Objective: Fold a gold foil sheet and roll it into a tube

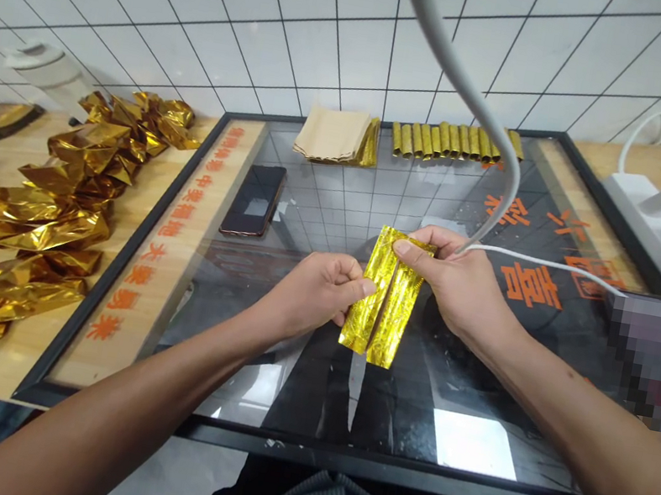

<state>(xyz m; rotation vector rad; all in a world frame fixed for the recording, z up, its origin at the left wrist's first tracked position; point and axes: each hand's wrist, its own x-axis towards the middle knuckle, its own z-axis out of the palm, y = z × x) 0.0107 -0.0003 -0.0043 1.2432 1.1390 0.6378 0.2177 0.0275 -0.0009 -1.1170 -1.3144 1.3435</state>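
Note:
I hold a folded sheet of gold foil paper (384,304) upright above the glass-topped table (289,411). My left hand (313,291) pinches its left edge with curled fingers. My right hand (452,282) grips its top edge, thumb pressed over the fold. The two side flaps of the foil are folded in toward a centre seam.
A heap of folded gold foil shapes (54,216) lies on the wooden surface at the left. A stack of brown and gold sheets (337,136) and a row of rolled gold pieces (451,141) sit at the far edge. A dark phone (254,200) lies on the glass. White cables (462,83) hang overhead.

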